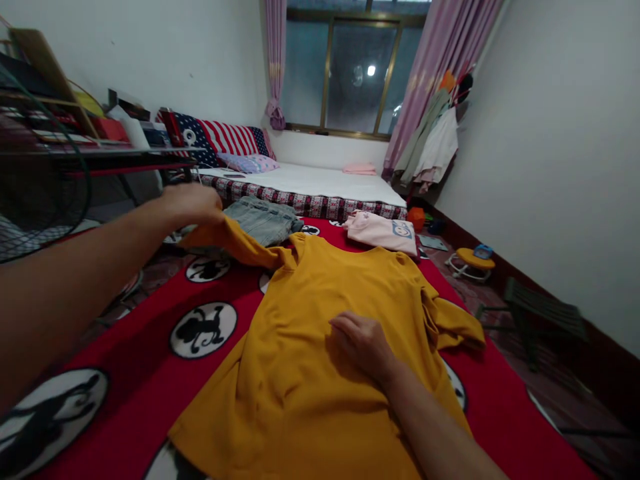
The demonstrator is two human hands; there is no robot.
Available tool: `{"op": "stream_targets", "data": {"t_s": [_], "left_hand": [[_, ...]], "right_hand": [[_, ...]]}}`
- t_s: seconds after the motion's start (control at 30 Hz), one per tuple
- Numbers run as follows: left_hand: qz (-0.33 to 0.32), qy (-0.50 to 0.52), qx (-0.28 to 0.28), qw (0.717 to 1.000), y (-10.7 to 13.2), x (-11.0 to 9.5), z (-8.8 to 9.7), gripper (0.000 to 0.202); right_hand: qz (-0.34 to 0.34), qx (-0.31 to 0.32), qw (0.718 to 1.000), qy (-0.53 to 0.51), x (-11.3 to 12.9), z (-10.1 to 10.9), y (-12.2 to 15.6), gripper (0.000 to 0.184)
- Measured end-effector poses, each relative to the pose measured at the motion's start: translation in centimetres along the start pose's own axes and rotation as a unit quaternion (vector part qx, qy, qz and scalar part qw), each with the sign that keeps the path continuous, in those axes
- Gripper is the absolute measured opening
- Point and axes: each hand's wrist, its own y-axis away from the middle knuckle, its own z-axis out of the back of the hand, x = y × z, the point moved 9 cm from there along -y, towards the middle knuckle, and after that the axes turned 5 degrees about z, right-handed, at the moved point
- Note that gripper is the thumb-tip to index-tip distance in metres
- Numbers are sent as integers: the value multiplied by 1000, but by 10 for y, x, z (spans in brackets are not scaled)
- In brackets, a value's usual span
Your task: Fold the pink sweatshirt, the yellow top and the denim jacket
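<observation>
Garment of mustard-yellow cloth [300, 340], laid out with its hem nearest the viewer and its neckline away, on a patterned red blanket [145, 380]. Over the middle of the front, the right hand [363, 343] is placed with its fingers loosely curled; whether any cloth is pinched beneath them cannot be told. Somewhat farther off, the right sleeve [457, 323] is seen bent outward over the blanket. On the opposite side, the left sleeve [255, 250] is lifted and stretched sideways from the shoulder, its end gripped in the closed left hand [193, 203]. The step in hand is judged to be the positioning of this sleeve; for the next move, a firm hold on its end and a flat, steady body of cloth appear to be required, so that the shoulder is not dragged askew. Beyond the neckline, folded denim [265, 220] and a folded pink top [380, 233] are set apart; behind these, a bed [310, 177] is placed below a window [360, 80].
</observation>
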Motion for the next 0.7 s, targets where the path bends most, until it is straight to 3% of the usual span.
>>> {"op": "stream_targets", "data": {"t_s": [0.03,0.1,0.17,0.2,0.27,0.33,0.37,0.43,0.5,0.57,0.63,0.7], "left_hand": [[35,-14,-60,997,-5,-11,25,27],[1,14,-130,991,0,-61,55,40],[-141,191,-201,950,26,-126,71,48],[-209,265,-181,924,42,-156,66,55],[-361,317,-95,872,82,-211,39,68],[-455,305,4,836,122,-236,-1,73],[-470,290,44,833,136,-236,-22,74],[-432,250,96,861,149,-213,-62,71],[-329,191,117,918,145,-166,-94,65],[-223,127,146,955,142,-112,-118,57],[-168,83,204,961,150,-69,-136,44],[-154,69,274,947,168,-41,-150,32]], "right_hand": [[14,32,999,12,5,-6,-1,21],[22,73,997,33,9,-13,-1,25],[10,93,995,37,7,-16,-1,28],[1,98,995,34,5,-17,0,28],[-14,102,995,20,2,-17,1,27],[-25,99,995,2,0,-16,1,26],[-29,97,995,-4,-1,-16,1,25],[-38,97,994,-13,-2,-17,1,26],[-48,97,994,-15,-4,-19,1,27],[-60,92,994,-14,-7,-21,2,27],[-85,83,993,6,-15,-21,2,27],[-123,82,988,47,-27,-21,-2,27]]}}
